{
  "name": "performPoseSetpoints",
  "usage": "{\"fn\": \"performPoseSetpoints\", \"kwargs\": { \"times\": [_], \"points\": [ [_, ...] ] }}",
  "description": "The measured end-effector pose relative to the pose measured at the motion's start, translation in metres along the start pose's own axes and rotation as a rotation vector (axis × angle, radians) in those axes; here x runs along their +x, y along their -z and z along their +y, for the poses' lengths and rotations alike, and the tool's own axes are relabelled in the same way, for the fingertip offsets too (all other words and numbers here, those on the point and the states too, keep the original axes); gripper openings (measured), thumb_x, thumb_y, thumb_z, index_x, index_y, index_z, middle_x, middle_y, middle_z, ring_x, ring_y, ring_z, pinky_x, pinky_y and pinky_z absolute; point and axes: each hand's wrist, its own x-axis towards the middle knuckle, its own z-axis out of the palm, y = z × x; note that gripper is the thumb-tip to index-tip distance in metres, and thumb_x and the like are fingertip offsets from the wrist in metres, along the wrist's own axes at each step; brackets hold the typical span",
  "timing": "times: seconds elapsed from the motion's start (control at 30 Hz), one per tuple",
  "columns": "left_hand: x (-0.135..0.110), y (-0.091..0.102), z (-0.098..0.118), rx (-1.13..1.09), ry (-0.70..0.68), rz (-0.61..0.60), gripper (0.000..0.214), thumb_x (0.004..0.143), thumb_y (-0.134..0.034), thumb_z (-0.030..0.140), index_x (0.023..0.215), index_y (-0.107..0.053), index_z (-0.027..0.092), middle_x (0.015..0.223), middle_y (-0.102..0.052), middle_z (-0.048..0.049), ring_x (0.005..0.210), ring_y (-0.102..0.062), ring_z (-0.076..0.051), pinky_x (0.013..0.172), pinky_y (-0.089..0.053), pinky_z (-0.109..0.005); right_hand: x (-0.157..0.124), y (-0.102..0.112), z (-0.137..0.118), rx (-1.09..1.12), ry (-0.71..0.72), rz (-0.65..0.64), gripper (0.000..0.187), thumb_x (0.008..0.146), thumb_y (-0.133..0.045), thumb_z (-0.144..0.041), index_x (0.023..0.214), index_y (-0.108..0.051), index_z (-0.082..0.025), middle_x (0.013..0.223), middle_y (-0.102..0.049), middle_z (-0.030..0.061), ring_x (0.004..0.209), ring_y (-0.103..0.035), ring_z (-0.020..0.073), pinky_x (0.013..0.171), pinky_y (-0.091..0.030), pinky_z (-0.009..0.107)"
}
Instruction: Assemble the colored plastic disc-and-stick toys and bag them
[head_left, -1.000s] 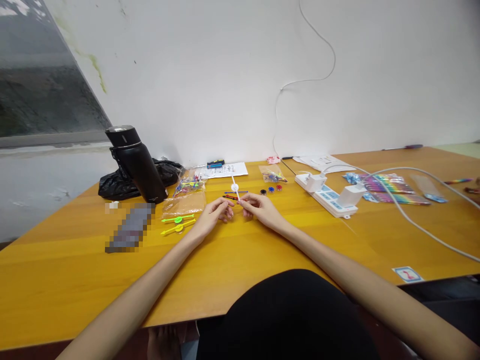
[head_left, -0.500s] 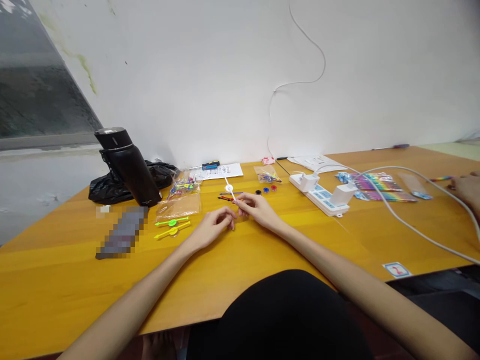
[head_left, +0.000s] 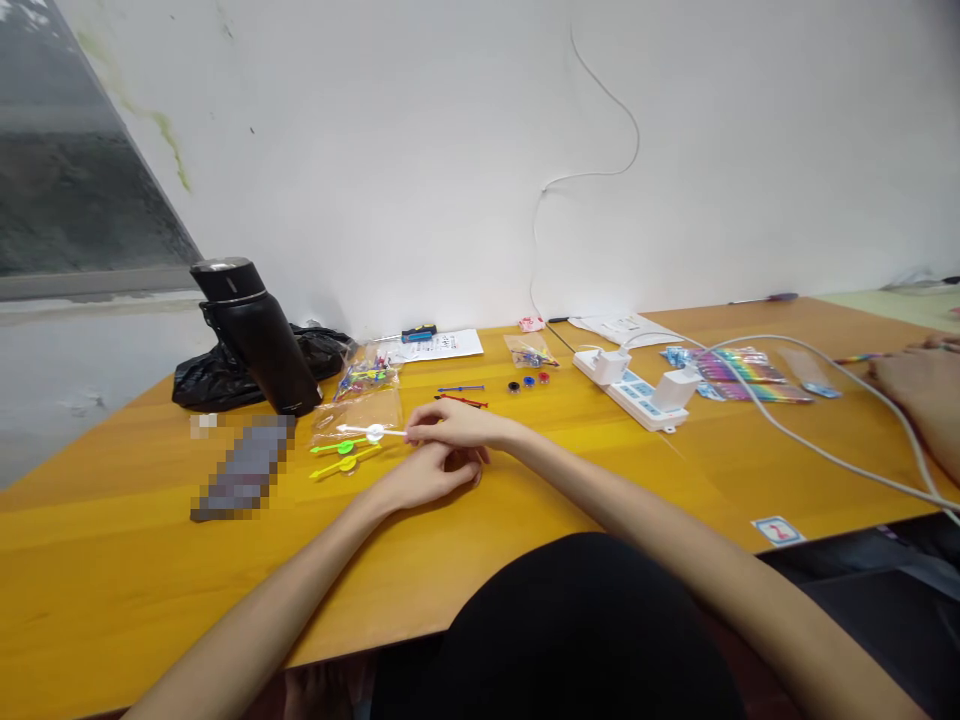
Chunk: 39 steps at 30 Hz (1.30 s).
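Observation:
My right hand (head_left: 457, 425) pinches a thin white plastic stick with a round disc (head_left: 373, 432) and holds it level, pointing left, just above a green stick (head_left: 339, 446) and a yellow stick (head_left: 346, 463) on the yellow table (head_left: 525, 500). My left hand (head_left: 435, 475) rests on the table under my right hand, fingers curled and nothing visible in them. A blue stick (head_left: 460, 388) and a red-and-black stick (head_left: 461, 400) lie farther back, next to three small round pieces (head_left: 528, 381).
A black flask (head_left: 255, 335) stands at the left on a black bag, with clear packets of coloured parts (head_left: 365, 377) beside it. A white power strip (head_left: 634, 385) and cables lie to the right. Another person's hand (head_left: 919, 390) rests at the far right.
My right hand carried the white stick from the table's middle leftward to above the green and yellow sticks, turning it from upright to level. My left hand slid slightly nearer.

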Motion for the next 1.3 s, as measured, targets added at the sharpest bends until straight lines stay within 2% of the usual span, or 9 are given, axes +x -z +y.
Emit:
{"fn": "performPoseSetpoints", "kwargs": {
  "times": [0.17,0.3,0.43,0.67,0.8,0.9,1.1,1.17,1.3],
  "points": [
    [-0.004,0.004,0.0,0.071,0.033,0.031,0.022,0.09,-0.06,0.039,0.096,-0.078,0.028,0.098,-0.078,-0.0025,0.091,-0.07,-0.026,0.084,-0.051,-0.03,0.04,-0.021,-0.012,-0.049,0.016,-0.319,0.008,0.084,-0.066,-0.015,0.082,-0.074,-0.015,0.085,-0.075,-0.0002,0.083,-0.067,0.0138,0.073,-0.049,0.019],
    [-0.005,0.006,0.002,0.122,0.112,0.041,0.023,0.089,-0.062,0.044,0.092,-0.079,0.029,0.092,-0.079,-0.0006,0.086,-0.07,-0.026,0.081,-0.049,-0.029,0.053,-0.03,-0.012,-0.114,-0.037,-0.382,0.012,0.082,-0.065,-0.01,0.077,-0.074,-0.014,0.082,-0.075,-0.0006,0.074,-0.065,0.0116,0.066,-0.047,0.017],
    [-0.005,0.005,-0.006,0.052,0.085,0.066,0.022,0.087,-0.065,0.046,0.091,-0.08,0.031,0.089,-0.078,0.0006,0.086,-0.069,-0.025,0.082,-0.05,-0.028,0.05,-0.03,-0.013,-0.147,0.029,-0.378,0.013,0.085,-0.063,-0.011,0.081,-0.076,-0.014,0.085,-0.076,-0.0003,0.076,-0.065,0.0119,0.068,-0.047,0.017],
    [-0.004,0.001,-0.015,0.034,0.04,0.061,0.024,0.087,-0.065,0.035,0.105,-0.08,0.026,0.111,-0.077,-0.0047,0.11,-0.067,-0.033,0.099,-0.048,-0.038,0.009,-0.027,-0.011,-0.205,0.139,0.019,0.024,0.096,-0.056,-0.028,0.105,-0.075,-0.016,0.096,-0.076,0.0053,0.085,-0.068,0.0171,0.079,-0.049,0.025],
    [-0.001,0.001,-0.007,0.032,-0.051,0.102,0.023,0.084,-0.066,0.026,0.103,-0.078,0.02,0.114,-0.074,-0.0103,0.109,-0.065,-0.033,0.095,-0.05,-0.039,-0.031,-0.018,-0.004,-0.16,0.226,0.027,0.026,0.099,-0.052,-0.029,0.109,-0.074,-0.02,0.112,-0.075,0.006,0.103,-0.067,0.019,0.093,-0.048,0.029],
    [0.001,0.002,-0.002,0.026,-0.052,0.034,0.023,0.089,-0.059,0.028,0.103,-0.075,0.021,0.102,-0.073,-0.0093,0.097,-0.066,-0.027,0.087,-0.051,-0.035,-0.052,-0.001,0.008,-0.204,0.222,0.127,0.027,0.1,-0.053,-0.033,0.117,-0.071,-0.022,0.119,-0.072,0.0062,0.109,-0.065,0.02,0.098,-0.047,0.032],
    [0.003,0.006,0.005,-0.041,-0.01,-0.058,0.027,0.097,-0.05,0.034,0.105,-0.071,0.02,0.085,-0.067,-0.0043,0.076,-0.059,-0.017,0.069,-0.044,-0.026,-0.067,0.047,0.055,-0.67,-0.02,0.661,0.023,0.099,-0.049,-0.02,0.105,-0.071,-0.019,0.111,-0.069,0.011,0.113,-0.056,0.0269,0.102,-0.042,0.041],
    [0.004,0.006,0.006,-0.07,-0.001,-0.047,0.026,0.096,-0.051,0.035,0.104,-0.07,0.019,0.084,-0.067,-0.0048,0.077,-0.059,-0.017,0.071,-0.044,-0.027,-0.071,0.057,0.069,-0.797,-0.13,0.722,0.022,0.095,-0.051,-0.017,0.108,-0.07,-0.017,0.116,-0.066,0.0137,0.117,-0.053,0.03,0.104,-0.041,0.043],
    [0.004,0.004,0.009,-0.113,0.02,-0.022,0.026,0.096,-0.052,0.035,0.104,-0.07,0.018,0.085,-0.067,-0.0054,0.08,-0.061,-0.018,0.076,-0.046,-0.029,-0.076,0.06,0.079,-0.851,-0.22,0.65,0.025,0.094,-0.051,-0.012,0.11,-0.069,-0.015,0.116,-0.063,0.016,0.113,-0.055,0.029,0.101,-0.043,0.041]
  ]
}}
